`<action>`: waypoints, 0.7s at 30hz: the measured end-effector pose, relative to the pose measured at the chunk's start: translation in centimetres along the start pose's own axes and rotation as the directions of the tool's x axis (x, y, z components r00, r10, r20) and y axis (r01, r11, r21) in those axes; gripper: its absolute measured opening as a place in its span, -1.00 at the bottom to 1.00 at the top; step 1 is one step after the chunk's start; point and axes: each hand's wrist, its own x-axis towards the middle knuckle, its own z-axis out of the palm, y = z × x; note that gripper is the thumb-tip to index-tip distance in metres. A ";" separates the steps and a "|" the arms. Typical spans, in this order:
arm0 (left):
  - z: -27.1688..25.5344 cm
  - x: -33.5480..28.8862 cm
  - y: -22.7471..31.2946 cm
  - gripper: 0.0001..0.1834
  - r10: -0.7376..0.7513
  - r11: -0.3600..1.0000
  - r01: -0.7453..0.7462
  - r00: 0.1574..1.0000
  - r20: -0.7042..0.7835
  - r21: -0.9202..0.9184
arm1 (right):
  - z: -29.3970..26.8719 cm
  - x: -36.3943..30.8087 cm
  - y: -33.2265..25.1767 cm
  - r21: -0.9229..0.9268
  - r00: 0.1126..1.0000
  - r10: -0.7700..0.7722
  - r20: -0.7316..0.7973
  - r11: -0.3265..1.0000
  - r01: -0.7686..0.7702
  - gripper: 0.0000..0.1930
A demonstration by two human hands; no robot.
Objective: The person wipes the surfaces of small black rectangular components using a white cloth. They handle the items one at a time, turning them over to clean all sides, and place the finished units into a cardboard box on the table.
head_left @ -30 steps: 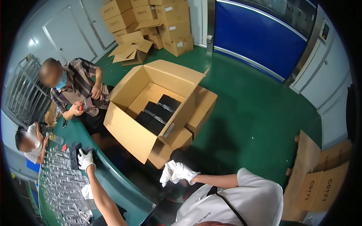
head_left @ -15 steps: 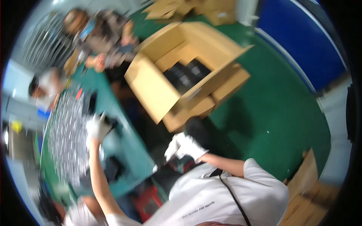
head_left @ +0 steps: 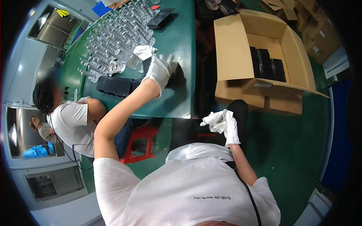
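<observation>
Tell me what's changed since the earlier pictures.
The view has swung to the left. The left hand has come back from the black pieces farther along the green table toward the person, and is now at a dark box; whether it grips it is hard to tell. The right hand still holds the white cloth, and the open carton still contains black boxes.

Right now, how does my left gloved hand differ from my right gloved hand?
Your left hand is over the green table; your right hand is clear of it. The left hand's fingers are spread at a black item, and whether it grips this is unclear; the right hand holds a bunched white cloth. Both hands wear white gloves.
</observation>
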 end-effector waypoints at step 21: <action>5.0 -12.6 17.0 -0.60 -0.244 -0.098 -0.283 0.936 -0.253 -0.954 | 3.7 1.2 -9.5 0.708 0.814 -0.029 0.581 0.511 -0.487 -0.25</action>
